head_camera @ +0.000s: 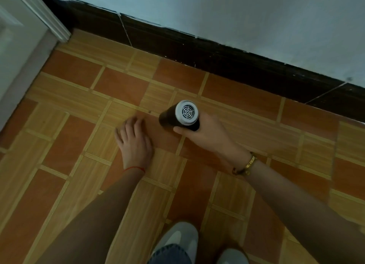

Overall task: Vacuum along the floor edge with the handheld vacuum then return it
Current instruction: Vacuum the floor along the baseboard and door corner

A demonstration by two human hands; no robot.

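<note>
The handheld vacuum [180, 115] is a black cylinder with a grey vented end cap facing the camera. My right hand [207, 134] is wrapped around its body from the right and holds it above the tiled floor, its far end pointing down and away. That far end is hidden behind the body. My left hand [134, 140] hovers just left of the vacuum with fingers spread and nothing in it. The floor edge, a dark baseboard [197, 52], runs diagonally under a pale wall a little beyond the vacuum.
The floor is orange and wood-patterned tile [79, 165]. A white door frame [29, 46] stands at the upper left corner. My grey shoes [177, 242] and jeans show at the bottom centre.
</note>
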